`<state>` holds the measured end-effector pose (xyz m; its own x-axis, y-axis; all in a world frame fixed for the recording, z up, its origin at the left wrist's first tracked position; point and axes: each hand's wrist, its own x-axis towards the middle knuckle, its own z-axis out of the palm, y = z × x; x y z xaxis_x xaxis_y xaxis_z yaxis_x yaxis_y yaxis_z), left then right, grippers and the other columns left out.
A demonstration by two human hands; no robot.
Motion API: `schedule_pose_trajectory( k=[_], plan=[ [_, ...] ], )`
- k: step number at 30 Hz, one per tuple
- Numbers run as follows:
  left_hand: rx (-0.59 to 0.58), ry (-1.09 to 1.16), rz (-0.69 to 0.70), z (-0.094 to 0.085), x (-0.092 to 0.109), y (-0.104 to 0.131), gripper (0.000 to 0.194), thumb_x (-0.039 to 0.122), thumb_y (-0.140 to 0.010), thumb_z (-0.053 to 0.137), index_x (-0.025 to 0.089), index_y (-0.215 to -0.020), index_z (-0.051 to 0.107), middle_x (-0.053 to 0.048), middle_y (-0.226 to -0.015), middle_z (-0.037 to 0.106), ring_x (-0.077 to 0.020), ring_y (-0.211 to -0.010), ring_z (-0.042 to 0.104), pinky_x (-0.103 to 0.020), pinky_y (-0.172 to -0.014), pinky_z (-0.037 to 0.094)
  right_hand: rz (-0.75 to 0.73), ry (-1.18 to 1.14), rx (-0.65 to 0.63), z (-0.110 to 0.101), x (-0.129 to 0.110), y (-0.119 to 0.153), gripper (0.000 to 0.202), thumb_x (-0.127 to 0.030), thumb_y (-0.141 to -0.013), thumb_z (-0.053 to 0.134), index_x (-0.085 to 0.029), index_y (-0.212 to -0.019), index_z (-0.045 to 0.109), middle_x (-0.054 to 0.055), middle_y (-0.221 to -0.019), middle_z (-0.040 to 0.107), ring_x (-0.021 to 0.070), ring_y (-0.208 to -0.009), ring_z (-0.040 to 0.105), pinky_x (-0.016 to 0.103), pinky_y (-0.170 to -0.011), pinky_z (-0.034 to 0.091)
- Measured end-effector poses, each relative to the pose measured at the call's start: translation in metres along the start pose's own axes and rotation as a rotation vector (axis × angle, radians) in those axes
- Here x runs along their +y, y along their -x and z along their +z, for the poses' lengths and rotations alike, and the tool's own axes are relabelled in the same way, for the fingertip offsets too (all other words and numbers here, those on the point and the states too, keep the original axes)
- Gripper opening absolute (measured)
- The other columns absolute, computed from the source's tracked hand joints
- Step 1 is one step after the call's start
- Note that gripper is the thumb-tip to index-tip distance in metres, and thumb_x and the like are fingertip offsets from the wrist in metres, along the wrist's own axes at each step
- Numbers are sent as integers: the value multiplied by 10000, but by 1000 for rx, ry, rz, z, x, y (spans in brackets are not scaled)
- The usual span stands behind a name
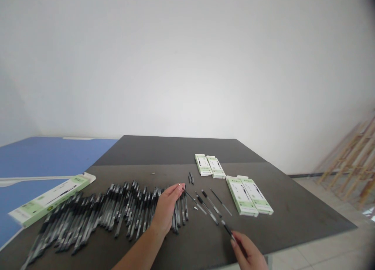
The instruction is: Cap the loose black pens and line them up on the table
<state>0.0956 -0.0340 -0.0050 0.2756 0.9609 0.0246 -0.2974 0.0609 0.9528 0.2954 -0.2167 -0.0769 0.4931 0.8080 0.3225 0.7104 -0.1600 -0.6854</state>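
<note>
My left hand (pixel 169 201) pinches the upper end of a thin ink refill (pixel 195 200), which slants down to the right with a dark upper part and a clear lower part. At the front edge, my right hand (pixel 249 251) is closed on a pen barrel (pixel 227 229) with a black grip, pointing up and left. Between the hands lie two uncapped pens (pixel 206 210) (pixel 211 203) and another refill (pixel 220 201). A small pale piece (pixel 195 208) rests near the held refill. Black pen caps (pixel 191 178) lie beyond my left hand.
A wide pile of capped pens (pixel 117 207) covers the left side, partly behind my left forearm. A long green-white box (pixel 52 199) lies at far left. More boxes (pixel 203 164) (pixel 241 195) lie in pairs at right. The dark table (pixel 307 211) ends near wooden racks (pixel 357 156).
</note>
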Motion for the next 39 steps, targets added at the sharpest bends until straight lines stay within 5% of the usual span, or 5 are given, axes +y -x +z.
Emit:
schedule_pose_trajectory(
  k=[7,13,18,31,39],
  plan=[
    [-105,-123,-33,8,-7,9,383,428,-696,633,141,-945,689,-97,-992,697,-246,-987,600,-387,-936,400,57,272,26,-14,-20,-46,293,-361,-813,409,-190,-953,602,79,-930,669,205,-824,635,287,-711,495],
    [-130,-179,-22,6,-8,10,375,439,-716,603,156,-944,690,-92,-991,697,-253,-979,605,-405,-927,403,-45,591,-68,2,-32,-87,337,-116,-854,320,-112,-1091,559,135,-1027,616,199,-960,589,274,-821,428],
    [-126,-204,-33,6,-10,9,378,437,-714,601,150,-945,685,-90,-1001,694,-242,-981,602,-381,-911,417,17,749,-148,18,-34,-112,309,-32,-820,355,-125,-1000,589,136,-938,616,217,-814,626,286,-646,441],
    [-143,-174,-28,7,-11,11,361,442,-728,590,165,-938,690,-80,-991,697,-236,-980,602,-369,-918,409,-48,770,-135,15,-48,-103,250,-179,-885,368,-164,-931,613,97,-903,613,213,-861,600,271,-664,409],
    [-146,-191,-40,7,-11,12,359,434,-736,588,166,-956,683,-71,-997,695,-234,-984,597,-358,-913,408,-115,715,-245,30,-57,-106,225,-253,-832,462,-160,-773,659,88,-819,656,198,-770,629,246,-632,410]
  ],
)
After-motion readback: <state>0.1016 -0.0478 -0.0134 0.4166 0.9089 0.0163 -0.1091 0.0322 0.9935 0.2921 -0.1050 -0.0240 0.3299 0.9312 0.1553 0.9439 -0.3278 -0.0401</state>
